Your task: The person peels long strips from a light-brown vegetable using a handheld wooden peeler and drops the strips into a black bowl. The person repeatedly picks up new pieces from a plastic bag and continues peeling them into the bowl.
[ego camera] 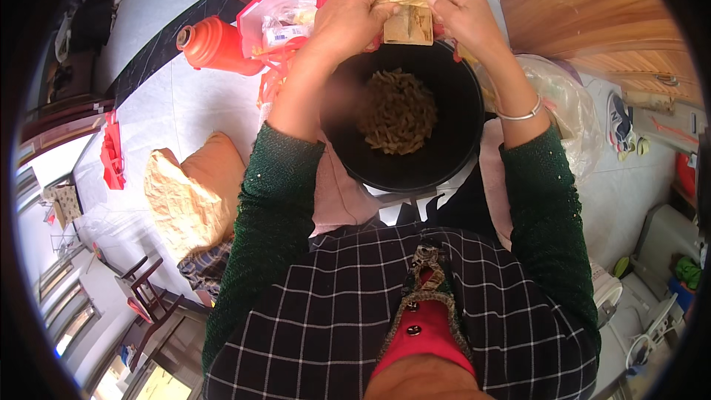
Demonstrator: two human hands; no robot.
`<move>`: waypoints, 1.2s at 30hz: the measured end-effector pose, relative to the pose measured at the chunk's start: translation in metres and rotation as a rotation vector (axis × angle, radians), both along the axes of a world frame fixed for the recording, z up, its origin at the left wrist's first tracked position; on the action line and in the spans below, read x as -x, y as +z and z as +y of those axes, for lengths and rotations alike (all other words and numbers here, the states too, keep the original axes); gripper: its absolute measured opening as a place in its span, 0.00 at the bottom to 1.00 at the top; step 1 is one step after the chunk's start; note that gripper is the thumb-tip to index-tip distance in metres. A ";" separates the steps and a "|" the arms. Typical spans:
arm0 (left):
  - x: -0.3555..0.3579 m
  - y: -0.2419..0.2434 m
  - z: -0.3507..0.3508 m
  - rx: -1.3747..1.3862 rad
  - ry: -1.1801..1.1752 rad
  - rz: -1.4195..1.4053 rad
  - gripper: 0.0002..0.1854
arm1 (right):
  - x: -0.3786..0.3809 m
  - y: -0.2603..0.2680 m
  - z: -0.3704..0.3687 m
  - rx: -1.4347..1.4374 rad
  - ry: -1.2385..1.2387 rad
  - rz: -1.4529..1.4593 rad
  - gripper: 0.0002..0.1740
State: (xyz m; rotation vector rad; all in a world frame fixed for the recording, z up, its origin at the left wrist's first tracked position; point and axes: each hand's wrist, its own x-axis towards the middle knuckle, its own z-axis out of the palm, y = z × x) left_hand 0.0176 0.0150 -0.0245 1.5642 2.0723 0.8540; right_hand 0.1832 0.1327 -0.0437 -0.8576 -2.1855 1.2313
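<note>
A thin pale-yellow rolled strip [410, 2] stretches between my hands. Its left end is pinched by my left hand [355, 18], its right end by my right hand [462, 15], which has a silver bangle at the wrist. Just under the strip, a grooved wooden board [409, 34] juts towards me over the far rim of a round black basin [355, 153]. Many small brown pieces [401, 114] lie heaped inside the basin; I cannot tell what they are. A dark blur covers part of the heap's left side.
An orange-red vacuum flask [214, 45] and a red-and-white bag [283, 16] stand left of the basin. Nearer on that side sits a crumpled tan paper sack [183, 200]. A clear plastic bag [566, 114] and a sneaker [617, 119] are to the right, by wooden furniture [600, 5].
</note>
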 end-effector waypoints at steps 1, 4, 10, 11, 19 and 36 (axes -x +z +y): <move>0.002 -0.004 0.003 0.022 0.024 0.011 0.12 | 0.004 -0.003 0.002 -0.054 -0.032 -0.043 0.11; 0.006 -0.015 0.012 0.065 0.066 0.059 0.14 | 0.010 -0.006 0.002 -0.173 -0.106 -0.183 0.13; 0.000 0.001 0.005 0.321 -0.054 0.112 0.18 | -0.005 0.008 0.007 -0.349 -0.137 -0.453 0.15; 0.000 0.005 -0.001 0.311 -0.092 0.080 0.18 | -0.011 0.011 0.011 -0.341 -0.119 -0.366 0.15; -0.080 0.002 0.006 -0.156 -0.011 -0.916 0.22 | -0.006 0.039 -0.034 1.035 -0.037 0.283 0.12; -0.028 0.059 0.005 -1.101 0.345 -0.670 0.20 | -0.017 0.086 -0.031 0.256 0.395 0.040 0.11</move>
